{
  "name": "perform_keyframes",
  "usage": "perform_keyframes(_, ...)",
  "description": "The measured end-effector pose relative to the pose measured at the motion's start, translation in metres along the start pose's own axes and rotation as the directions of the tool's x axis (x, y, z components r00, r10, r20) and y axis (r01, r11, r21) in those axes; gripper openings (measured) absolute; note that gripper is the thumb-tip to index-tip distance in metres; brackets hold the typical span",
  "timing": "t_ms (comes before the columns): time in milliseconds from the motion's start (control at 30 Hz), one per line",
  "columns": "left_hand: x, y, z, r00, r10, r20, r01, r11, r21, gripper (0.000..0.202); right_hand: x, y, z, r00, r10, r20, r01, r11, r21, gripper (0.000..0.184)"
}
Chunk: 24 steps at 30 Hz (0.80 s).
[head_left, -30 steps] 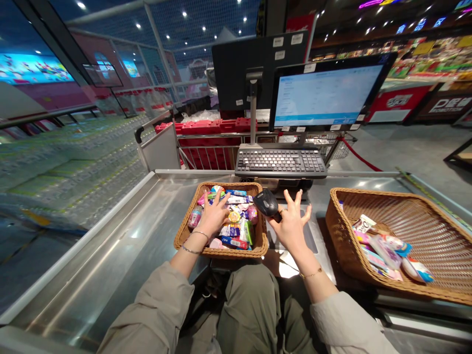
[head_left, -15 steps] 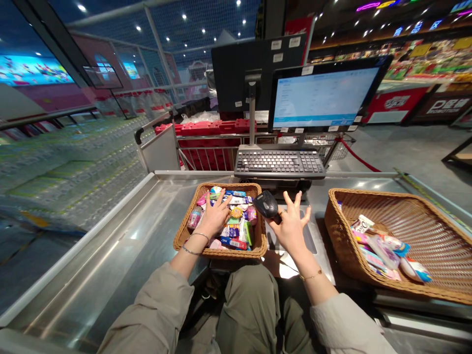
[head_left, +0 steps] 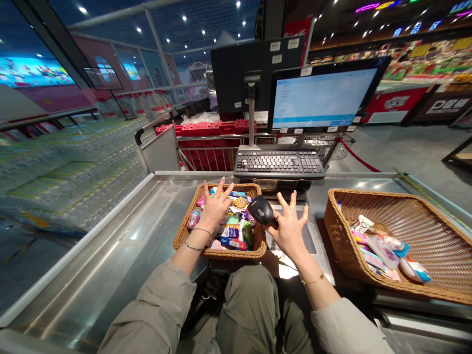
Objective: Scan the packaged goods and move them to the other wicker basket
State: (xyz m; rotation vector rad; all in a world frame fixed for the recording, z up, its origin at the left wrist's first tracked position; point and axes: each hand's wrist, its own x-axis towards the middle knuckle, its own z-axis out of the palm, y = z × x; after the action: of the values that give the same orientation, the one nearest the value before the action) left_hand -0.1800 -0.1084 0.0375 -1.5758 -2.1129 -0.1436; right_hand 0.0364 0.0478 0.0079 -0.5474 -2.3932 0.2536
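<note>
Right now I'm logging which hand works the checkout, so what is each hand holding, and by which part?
The right hand holds the black barcode scanner by its handle, fingers splayed. The left hand holds nothing, spread over the snack basket.

1 head-worn view; faces forward and down, close over counter (head_left: 121, 236).

Supermarket checkout (till screen (head_left: 324, 96), scanner (head_left: 261, 211))

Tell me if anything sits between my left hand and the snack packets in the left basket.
Nothing visible does. The left hand hovers with fingers spread right over the snack packets in the left basket; the scanner stays off to the side in the right hand.
</note>
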Motion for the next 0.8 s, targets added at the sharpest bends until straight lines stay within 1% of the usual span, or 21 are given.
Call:
perform_keyframes(133,0.004,0.001,0.003,0.996,0.046,-0.080,-0.045,0.999,0.014,0.020,0.000,0.000,-0.003,1.000,-0.017,-0.025,0.016,1.000,-0.017,0.029)
perform_keyframes(233,0.008,0.001,0.005,0.986,0.072,-0.148,-0.070,0.997,0.020,0.017,0.000,-0.001,-0.005,0.999,-0.030,-0.040,0.029,0.999,-0.025,0.028)
perform_keyframes(300,0.011,0.000,0.005,0.982,0.086,-0.171,-0.083,0.996,0.025,0.016,0.000,-0.002,-0.007,0.998,-0.041,-0.040,0.039,0.999,-0.030,0.027)
perform_keyframes(500,0.024,0.003,-0.001,0.972,0.118,-0.204,-0.110,0.993,0.050,0.010,0.001,-0.003,-0.012,0.997,-0.052,-0.051,0.050,0.998,-0.030,0.024)
perform_keyframes(700,0.033,0.008,-0.009,0.968,0.148,-0.204,-0.136,0.988,0.070,0.011,0.001,0.003,-0.014,0.995,-0.089,-0.047,0.086,0.995,-0.054,0.026)
perform_keyframes(800,0.034,0.010,-0.011,0.965,0.157,-0.210,-0.143,0.986,0.081,0.010,0.001,0.002,-0.015,0.996,-0.069,-0.052,0.066,0.996,-0.056,0.024)
